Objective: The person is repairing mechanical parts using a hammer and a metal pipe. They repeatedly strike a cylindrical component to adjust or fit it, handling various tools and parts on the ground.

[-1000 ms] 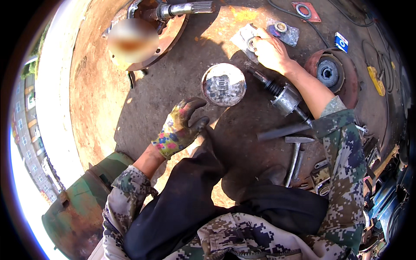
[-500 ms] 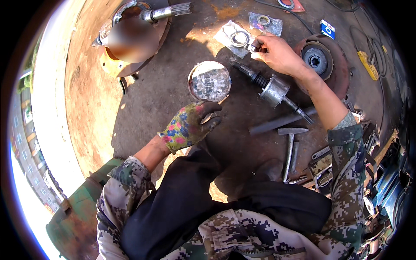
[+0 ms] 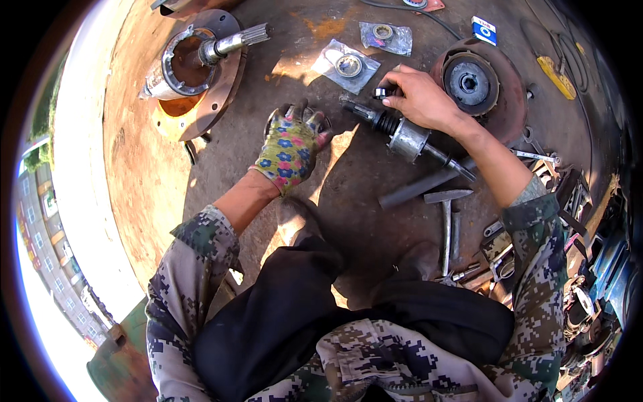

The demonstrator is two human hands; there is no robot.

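My left hand [image 3: 291,144], in a flowered work glove, lies spread over a round metal bowl [image 3: 323,122] on the ground and covers most of it. My bare right hand [image 3: 423,100] pinches a small dark metal ring [image 3: 380,92] just above the end of a grey shaft assembly [image 3: 402,134] that lies on the ground. A bearing in a clear plastic bag [image 3: 348,65] lies just left of that hand.
A rusty flanged hub with a splined shaft [image 3: 201,60] lies at the upper left. A round rusty drum [image 3: 477,82] sits right of my right hand. A second bagged bearing [image 3: 384,35], a hammer [image 3: 445,218], a metal bar [image 3: 422,189] and loose tools [image 3: 495,258] lie around.
My left hand has reached forward and come down over the metal bowl. My right hand has moved from the bagged bearing to the end of the shaft, with a small ring in its fingers.
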